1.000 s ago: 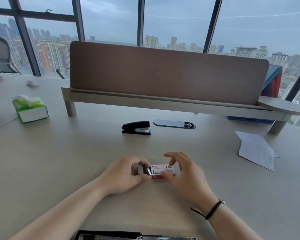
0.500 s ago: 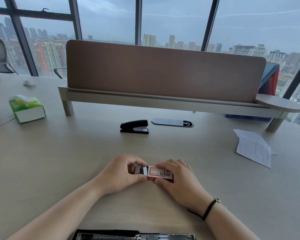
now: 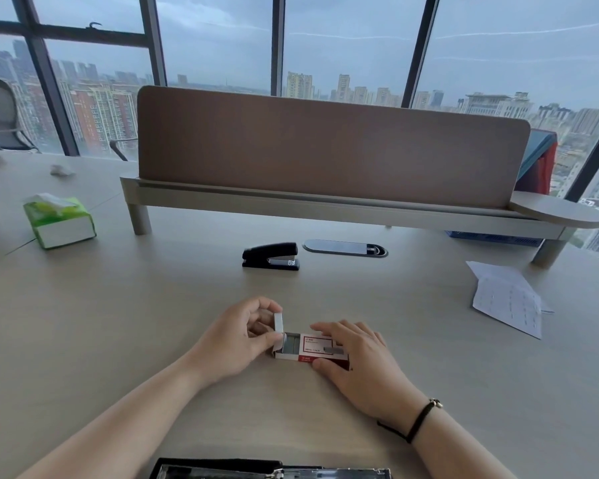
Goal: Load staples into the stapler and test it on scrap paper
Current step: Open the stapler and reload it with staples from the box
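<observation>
L hand (image 3: 237,337): fingers curled, thumb + index pinching, wrist resting low. R hand (image 3: 358,361): palm down, fingers fairly straight + pressing, thumb tucked on near side. Both forearms angled inward; black band on R wrist.

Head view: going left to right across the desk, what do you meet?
Tissue box → black stapler → left hand → staple box → right hand → scrap paper.
</observation>
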{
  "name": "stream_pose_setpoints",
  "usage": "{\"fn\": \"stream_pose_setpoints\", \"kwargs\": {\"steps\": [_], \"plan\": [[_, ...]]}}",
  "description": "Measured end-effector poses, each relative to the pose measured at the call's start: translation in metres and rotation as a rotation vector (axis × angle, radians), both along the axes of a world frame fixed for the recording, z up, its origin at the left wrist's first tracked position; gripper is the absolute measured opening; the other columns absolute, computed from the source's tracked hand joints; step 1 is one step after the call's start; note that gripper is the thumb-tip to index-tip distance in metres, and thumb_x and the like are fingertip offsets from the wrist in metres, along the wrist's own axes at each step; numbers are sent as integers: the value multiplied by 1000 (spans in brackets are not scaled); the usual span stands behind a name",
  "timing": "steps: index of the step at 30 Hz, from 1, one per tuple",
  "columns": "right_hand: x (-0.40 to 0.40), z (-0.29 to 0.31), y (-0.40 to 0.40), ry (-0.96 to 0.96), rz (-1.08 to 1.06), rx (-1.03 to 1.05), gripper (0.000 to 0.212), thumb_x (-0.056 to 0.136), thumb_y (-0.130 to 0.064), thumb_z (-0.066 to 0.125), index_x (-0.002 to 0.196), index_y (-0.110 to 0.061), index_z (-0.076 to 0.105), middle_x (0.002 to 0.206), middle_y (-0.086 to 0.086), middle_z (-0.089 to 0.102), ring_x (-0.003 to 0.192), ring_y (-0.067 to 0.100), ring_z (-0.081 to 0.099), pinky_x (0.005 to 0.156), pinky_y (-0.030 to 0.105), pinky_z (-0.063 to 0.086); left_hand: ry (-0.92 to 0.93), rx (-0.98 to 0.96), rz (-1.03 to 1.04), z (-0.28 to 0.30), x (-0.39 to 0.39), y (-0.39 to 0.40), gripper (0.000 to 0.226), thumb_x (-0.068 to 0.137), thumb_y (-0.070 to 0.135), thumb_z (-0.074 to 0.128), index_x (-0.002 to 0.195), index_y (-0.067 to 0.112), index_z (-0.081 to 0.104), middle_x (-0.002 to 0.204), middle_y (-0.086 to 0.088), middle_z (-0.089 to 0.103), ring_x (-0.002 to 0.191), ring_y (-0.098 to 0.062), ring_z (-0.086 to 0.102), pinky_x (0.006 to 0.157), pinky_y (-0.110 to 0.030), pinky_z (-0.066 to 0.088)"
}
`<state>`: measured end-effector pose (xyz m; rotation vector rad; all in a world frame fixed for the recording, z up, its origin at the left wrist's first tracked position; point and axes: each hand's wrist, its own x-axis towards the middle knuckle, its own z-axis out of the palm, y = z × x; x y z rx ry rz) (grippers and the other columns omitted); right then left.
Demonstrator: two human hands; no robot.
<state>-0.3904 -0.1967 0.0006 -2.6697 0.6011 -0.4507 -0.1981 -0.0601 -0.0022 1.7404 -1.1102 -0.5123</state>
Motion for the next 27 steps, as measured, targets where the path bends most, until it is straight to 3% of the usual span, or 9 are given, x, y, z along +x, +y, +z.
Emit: {"fn": "stream_pose_setpoints", "kwargs": {"steps": [5,16,22,27], "plan": [[1,0,-2,-6,-5,17,43,87,-51,59,128,-40,56,117,-24,59,110,4,47,100,27,34,-6,-17,23,0,-1,-1,35,78,12,82,101,31,65,96,-3,73,79,-12,71,84,-39,60],[11,-1,5,-29,17,39,42,83,-59,58,122,-43,58,101,-32,54,97,-5,41,91,20,30,39,-21,56,0,-9,-9,33,70,11,87,94,25,69,87,-6,74,70,-11,71,78,-42,62],[7,5,8,-23,14,60,38,84,-53,62,120,-42,61,100,-33,53,101,-2,45,94,21,34,45,-4,47,1,-8,-9,32,71,8,85,94,23,68,85,-8,74,69,-13,70,76,-42,62],[6,11,10,-21,7,97,36,83,-50,66,117,-41,64,86,-41,46,99,-1,46,94,23,38,51,-11,61,1,-9,-10,33,70,7,85,94,22,69,86,-9,74,66,-11,69,74,-40,62]]}}
